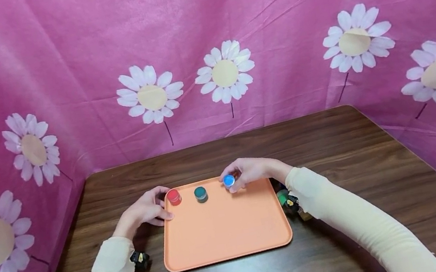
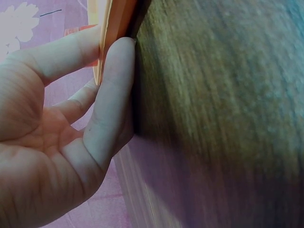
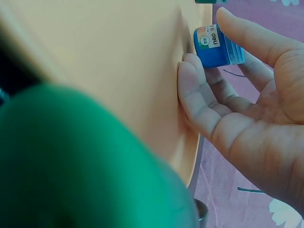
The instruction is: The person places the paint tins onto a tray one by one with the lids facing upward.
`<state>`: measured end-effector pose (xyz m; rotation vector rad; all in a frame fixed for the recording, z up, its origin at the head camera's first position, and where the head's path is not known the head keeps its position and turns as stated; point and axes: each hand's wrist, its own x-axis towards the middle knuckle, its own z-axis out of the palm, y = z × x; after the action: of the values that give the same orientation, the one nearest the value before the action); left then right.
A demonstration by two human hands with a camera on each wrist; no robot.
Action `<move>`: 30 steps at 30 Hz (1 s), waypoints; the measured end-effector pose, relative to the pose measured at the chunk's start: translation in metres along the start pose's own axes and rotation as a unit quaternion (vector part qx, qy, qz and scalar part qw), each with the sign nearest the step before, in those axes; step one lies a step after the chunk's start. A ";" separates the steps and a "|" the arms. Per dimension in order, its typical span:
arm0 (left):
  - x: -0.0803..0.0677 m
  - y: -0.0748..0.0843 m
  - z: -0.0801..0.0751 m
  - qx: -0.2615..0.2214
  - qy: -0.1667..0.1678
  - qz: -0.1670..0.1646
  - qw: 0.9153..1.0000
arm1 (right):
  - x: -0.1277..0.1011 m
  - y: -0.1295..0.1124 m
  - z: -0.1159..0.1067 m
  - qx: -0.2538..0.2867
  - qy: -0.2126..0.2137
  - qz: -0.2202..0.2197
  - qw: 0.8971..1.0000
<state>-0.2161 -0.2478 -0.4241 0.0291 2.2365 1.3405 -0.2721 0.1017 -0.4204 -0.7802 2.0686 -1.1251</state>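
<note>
An orange tray lies on the wooden table. My left hand pinches its left rim; in the left wrist view, the tray edge sits between thumb and fingers. Near that hand a small red-lidded jar stands in the tray's back left corner. A dark green jar stands to its right. Toward the back right of the tray, my right hand holds a small blue jar. The right wrist view shows the blue jar with a "deli" label, my fingertips around it and touching the tray.
Beside the tray's right edge, partly behind my right wrist, are a green object and other small items. That green object looms blurred in the right wrist view. A pink flowered cloth hangs around the table.
</note>
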 end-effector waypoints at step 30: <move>-0.001 0.003 0.000 0.003 0.000 -0.002 1.000 | -0.003 -0.001 0.000 -0.050 0.002 -0.002 0.999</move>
<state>-0.2162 -0.2465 -0.4218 0.0274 2.2387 1.3328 -0.2705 0.1034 -0.4187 -0.8303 2.1408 -1.0321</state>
